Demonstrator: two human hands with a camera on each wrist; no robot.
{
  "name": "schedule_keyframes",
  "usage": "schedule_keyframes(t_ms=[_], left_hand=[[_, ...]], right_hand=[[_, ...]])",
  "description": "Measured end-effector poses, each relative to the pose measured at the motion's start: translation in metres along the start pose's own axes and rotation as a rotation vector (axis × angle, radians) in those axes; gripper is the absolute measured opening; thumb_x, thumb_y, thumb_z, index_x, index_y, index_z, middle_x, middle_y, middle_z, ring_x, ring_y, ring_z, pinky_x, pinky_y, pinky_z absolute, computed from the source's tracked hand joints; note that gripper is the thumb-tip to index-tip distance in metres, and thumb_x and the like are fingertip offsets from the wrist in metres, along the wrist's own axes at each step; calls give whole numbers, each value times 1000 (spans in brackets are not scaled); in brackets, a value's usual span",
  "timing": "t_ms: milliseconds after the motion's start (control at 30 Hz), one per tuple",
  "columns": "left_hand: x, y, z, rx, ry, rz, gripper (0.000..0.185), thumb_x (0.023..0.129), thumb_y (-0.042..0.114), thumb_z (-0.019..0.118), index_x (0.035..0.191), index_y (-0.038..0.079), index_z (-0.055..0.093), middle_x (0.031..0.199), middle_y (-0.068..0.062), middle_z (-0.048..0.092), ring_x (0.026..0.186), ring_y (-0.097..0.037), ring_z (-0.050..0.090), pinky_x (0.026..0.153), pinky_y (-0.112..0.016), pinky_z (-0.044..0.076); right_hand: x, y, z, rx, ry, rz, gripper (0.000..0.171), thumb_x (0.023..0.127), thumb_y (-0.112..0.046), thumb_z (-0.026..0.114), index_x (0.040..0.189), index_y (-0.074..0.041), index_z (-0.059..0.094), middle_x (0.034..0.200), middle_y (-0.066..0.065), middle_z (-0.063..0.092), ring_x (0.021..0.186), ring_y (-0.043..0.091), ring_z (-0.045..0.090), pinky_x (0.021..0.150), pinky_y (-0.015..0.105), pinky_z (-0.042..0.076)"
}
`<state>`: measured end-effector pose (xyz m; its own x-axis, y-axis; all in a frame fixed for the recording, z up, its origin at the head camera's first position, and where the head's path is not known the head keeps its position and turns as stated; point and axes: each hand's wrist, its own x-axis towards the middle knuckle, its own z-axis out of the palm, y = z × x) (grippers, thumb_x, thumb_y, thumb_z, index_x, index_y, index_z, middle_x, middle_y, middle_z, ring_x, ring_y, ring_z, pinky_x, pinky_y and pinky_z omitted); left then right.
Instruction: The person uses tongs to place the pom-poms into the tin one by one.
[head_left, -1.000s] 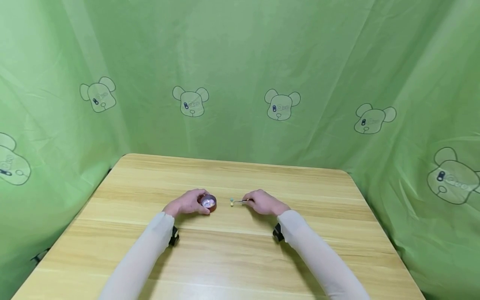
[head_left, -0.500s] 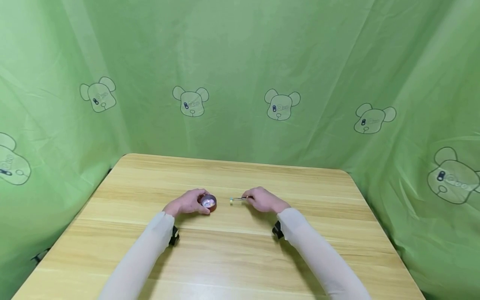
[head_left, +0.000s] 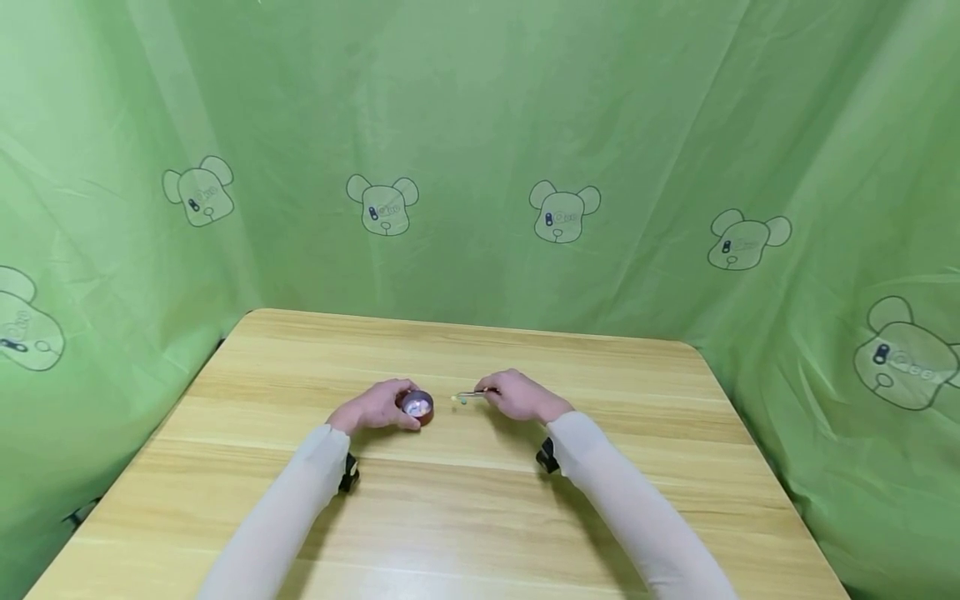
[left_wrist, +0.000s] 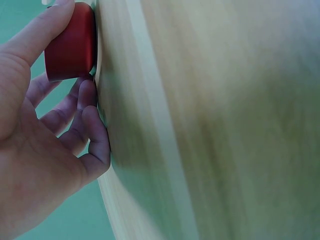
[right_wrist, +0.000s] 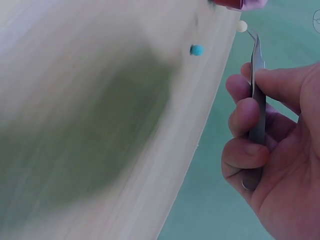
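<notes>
My left hand [head_left: 377,406] holds a small round red container [left_wrist: 72,45] on the table, thumb on one side and fingers on the other. Several small pale and coloured pieces lie inside it. My right hand [head_left: 521,396] grips metal tweezers [right_wrist: 258,100] between thumb and curled fingers. At the bent tip of the tweezers is a pale yellow bead [right_wrist: 242,26], raised above the table. A blue bead [right_wrist: 197,50] lies on the table just below the tweezers, to the right of the container.
A wood-grain table [head_left: 465,517] spans the space under both arms. Green cloth [head_left: 472,267] with bear-head outlines hangs behind it and along both sides.
The tweezers have closed on the yellow bead and lifted it off the table. My right hand has moved left and slightly away, toward the container. My left hand stays put.
</notes>
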<state>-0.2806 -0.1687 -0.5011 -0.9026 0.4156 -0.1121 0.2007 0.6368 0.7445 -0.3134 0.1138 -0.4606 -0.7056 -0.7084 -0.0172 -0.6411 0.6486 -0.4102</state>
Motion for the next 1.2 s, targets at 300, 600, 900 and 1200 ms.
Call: schedule_keyframes(t_ms=[300, 600, 900, 1200], left_hand=[[0, 0, 0, -8, -5, 0, 50, 72, 21, 83, 115, 11, 58, 106, -3, 62, 98, -19, 57, 90, -42, 44], [0, 1, -2, 6, -8, 11, 51, 73, 21, 82, 116, 10, 58, 108, -5, 62, 99, -20, 57, 91, -41, 43], [0, 2, -2, 12, -5, 6, 51, 73, 21, 82, 116, 11, 57, 110, -5, 61, 100, -21, 56, 92, -42, 43], [0, 2, -1, 15, -6, 11, 51, 73, 22, 83, 115, 10, 58, 106, -4, 61, 98, -19, 56, 90, -40, 44]], right_hand=[[10, -18, -2, 21, -7, 6, 24, 97, -8, 49, 114, -7, 66, 103, 8, 67, 71, 11, 52, 68, 29, 46], [21, -29, 1, 62, -38, 6, 24, 97, -8, 49, 115, -6, 65, 96, 10, 68, 65, 11, 51, 61, 28, 46], [26, -29, 9, 51, -54, 2, 24, 97, -8, 49, 115, -4, 65, 96, 10, 67, 71, 10, 54, 68, 27, 48], [29, -30, 16, 36, -54, -35, 24, 96, -7, 50, 113, -5, 66, 106, 8, 67, 88, 14, 60, 84, 32, 49]])
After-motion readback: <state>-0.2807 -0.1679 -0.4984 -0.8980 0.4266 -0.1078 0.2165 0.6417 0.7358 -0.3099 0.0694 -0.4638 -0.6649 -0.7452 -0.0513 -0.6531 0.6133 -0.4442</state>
